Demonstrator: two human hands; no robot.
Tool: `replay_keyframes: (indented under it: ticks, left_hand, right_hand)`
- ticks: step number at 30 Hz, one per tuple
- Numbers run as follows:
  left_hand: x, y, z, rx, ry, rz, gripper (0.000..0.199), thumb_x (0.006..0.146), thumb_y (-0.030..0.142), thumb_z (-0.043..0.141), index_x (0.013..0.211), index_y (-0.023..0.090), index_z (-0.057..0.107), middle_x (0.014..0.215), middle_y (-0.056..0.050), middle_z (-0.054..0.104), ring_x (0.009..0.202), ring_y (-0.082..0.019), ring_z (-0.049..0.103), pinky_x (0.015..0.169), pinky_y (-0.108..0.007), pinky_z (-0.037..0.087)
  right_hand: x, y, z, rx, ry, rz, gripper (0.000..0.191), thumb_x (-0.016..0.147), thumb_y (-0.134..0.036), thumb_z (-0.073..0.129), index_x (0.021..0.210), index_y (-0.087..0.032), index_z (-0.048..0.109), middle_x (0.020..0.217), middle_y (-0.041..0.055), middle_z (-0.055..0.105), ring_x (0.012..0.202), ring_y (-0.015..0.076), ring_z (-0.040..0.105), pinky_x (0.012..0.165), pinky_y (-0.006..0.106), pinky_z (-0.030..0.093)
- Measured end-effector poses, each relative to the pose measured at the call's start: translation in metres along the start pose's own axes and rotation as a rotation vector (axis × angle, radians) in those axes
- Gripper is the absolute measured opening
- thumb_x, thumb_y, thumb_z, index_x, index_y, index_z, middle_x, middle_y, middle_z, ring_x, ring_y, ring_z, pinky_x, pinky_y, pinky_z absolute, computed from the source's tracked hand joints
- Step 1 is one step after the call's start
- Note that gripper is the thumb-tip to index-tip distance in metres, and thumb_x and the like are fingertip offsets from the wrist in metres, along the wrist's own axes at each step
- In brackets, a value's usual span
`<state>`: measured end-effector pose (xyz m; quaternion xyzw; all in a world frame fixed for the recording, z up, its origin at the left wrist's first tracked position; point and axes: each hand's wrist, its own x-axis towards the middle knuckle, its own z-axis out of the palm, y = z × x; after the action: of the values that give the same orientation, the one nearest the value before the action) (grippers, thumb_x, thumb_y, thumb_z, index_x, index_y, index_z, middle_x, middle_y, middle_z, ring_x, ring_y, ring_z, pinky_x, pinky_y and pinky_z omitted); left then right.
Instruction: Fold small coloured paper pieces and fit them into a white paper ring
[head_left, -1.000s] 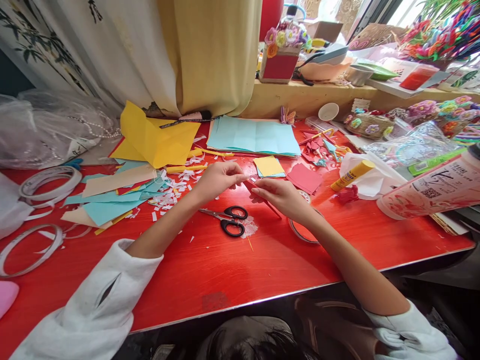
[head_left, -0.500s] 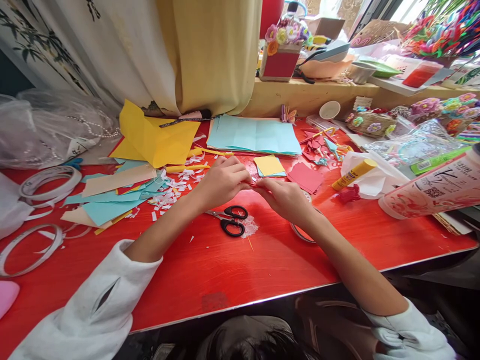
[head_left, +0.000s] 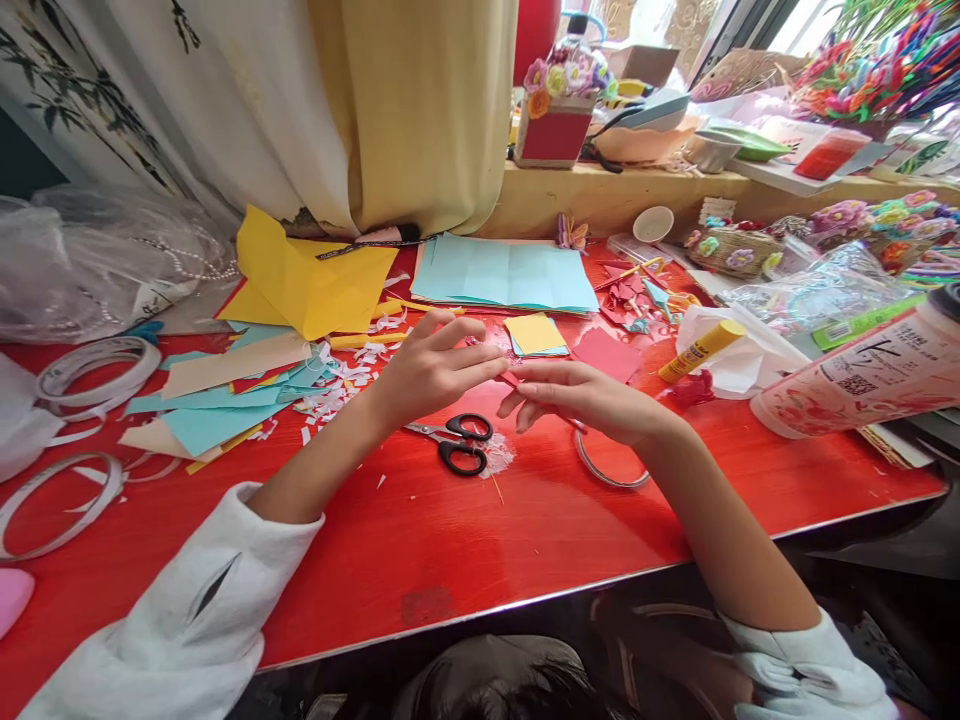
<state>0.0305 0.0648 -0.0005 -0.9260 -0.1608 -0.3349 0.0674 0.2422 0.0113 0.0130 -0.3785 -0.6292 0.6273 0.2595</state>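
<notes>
Between the fingertips of both hands is a small folded piece of red paper [head_left: 511, 379]. My left hand [head_left: 442, 368] pinches its left side, and my right hand [head_left: 574, 398] holds the right side with fingers partly extended. Black-handled scissors [head_left: 463, 444] lie on the red table [head_left: 480, 540] just below the hands. Beyond the fingers sit small yellow squares [head_left: 532, 334] over blue ones, with red paper squares [head_left: 606, 352] to their right. A roll of tape [head_left: 611, 480] lies under and near my right wrist.
Blue sheets [head_left: 502, 275] and a yellow sheet [head_left: 322, 285] lie at the back. Paper scraps [head_left: 225, 400] and white tape rolls [head_left: 97, 370] are on the left. On the right are a glue stick [head_left: 701, 350] and a large printed cup [head_left: 862, 375].
My right hand has turned and spread its fingers, lowering some beneath the red paper. My left hand's fingers have lifted and loosened slightly. The view has shifted a little.
</notes>
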Motion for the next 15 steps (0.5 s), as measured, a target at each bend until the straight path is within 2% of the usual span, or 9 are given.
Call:
replay_keyframes:
  ticks: [2, 4, 6, 8, 10, 11, 15]
  left_hand:
    - [0.003, -0.003, -0.002, -0.067, 0.017, -0.131, 0.023, 0.088, 0.027, 0.045, 0.105, 0.029, 0.061, 0.112, -0.001, 0.063, 0.109, -0.019, 0.048, 0.093, -0.04, 0.028]
    - [0.007, -0.006, -0.003, -0.203, 0.107, -0.372, 0.03, 0.085, 0.037, 0.048, 0.111, 0.025, 0.058, 0.121, -0.005, 0.057, 0.111, -0.022, 0.046, 0.093, -0.041, 0.03]
    - [0.01, -0.008, -0.002, -0.449, 0.156, -0.649, 0.04, 0.083, 0.048, 0.046, 0.11, 0.02, 0.057, 0.116, -0.009, 0.058, 0.102, -0.021, 0.052, 0.085, -0.037, 0.038]
    - [0.012, -0.005, 0.001, -0.715, 0.07, -0.854, 0.047, 0.081, 0.054, 0.043, 0.098, 0.015, 0.061, 0.099, -0.01, 0.063, 0.086, -0.019, 0.057, 0.074, -0.033, 0.042]
    - [0.014, 0.004, 0.006, -0.84, -0.042, -0.944, 0.044, 0.076, 0.054, 0.051, 0.082, 0.013, 0.063, 0.085, -0.008, 0.064, 0.078, -0.017, 0.057, 0.069, -0.03, 0.042]
    - [0.014, 0.009, 0.008, -0.867, -0.044, -0.964, 0.041, 0.075, 0.052, 0.054, 0.079, 0.013, 0.062, 0.081, -0.006, 0.063, 0.076, -0.016, 0.056, 0.068, -0.029, 0.041]
    - [0.018, 0.024, 0.009, -0.862, 0.068, -1.014, 0.032, 0.075, 0.044, 0.057, 0.073, 0.012, 0.06, 0.071, -0.004, 0.062, 0.07, -0.014, 0.055, 0.067, -0.028, 0.04]
  right_hand:
    - [0.003, 0.004, -0.003, 0.132, 0.087, -0.007, 0.028, 0.081, -0.032, 0.057, 0.102, -0.013, 0.058, 0.088, 0.0069, 0.067, 0.07, 0.011, 0.063, 0.076, 0.029, 0.05]
    - [0.007, 0.01, -0.004, 0.189, 0.209, -0.04, 0.025, 0.078, -0.03, 0.061, 0.095, -0.012, 0.058, 0.087, 0.0067, 0.067, 0.07, 0.0106, 0.063, 0.077, 0.029, 0.05]
    - [0.012, 0.014, -0.001, 0.217, 0.298, -0.077, 0.024, 0.077, -0.029, 0.062, 0.093, -0.013, 0.056, 0.088, 0.0072, 0.067, 0.073, 0.012, 0.065, 0.08, 0.031, 0.05]
    - [0.015, 0.017, 0.004, 0.244, 0.335, -0.096, 0.024, 0.077, -0.03, 0.062, 0.092, -0.014, 0.053, 0.088, 0.0074, 0.068, 0.076, 0.0141, 0.066, 0.081, 0.034, 0.05]
    - [0.016, 0.02, 0.009, 0.269, 0.324, -0.094, 0.024, 0.077, -0.031, 0.063, 0.089, -0.016, 0.05, 0.087, 0.0066, 0.069, 0.078, 0.0155, 0.067, 0.082, 0.037, 0.05]
    - [0.017, 0.021, 0.012, 0.27, 0.307, -0.09, 0.024, 0.076, -0.031, 0.063, 0.088, -0.017, 0.048, 0.086, 0.006, 0.069, 0.079, 0.016, 0.067, 0.083, 0.038, 0.05]
    - [0.016, 0.02, 0.019, 0.174, 0.251, -0.083, 0.025, 0.073, -0.032, 0.066, 0.085, -0.016, 0.051, 0.087, 0.006, 0.068, 0.085, 0.0178, 0.066, 0.084, 0.038, 0.05]
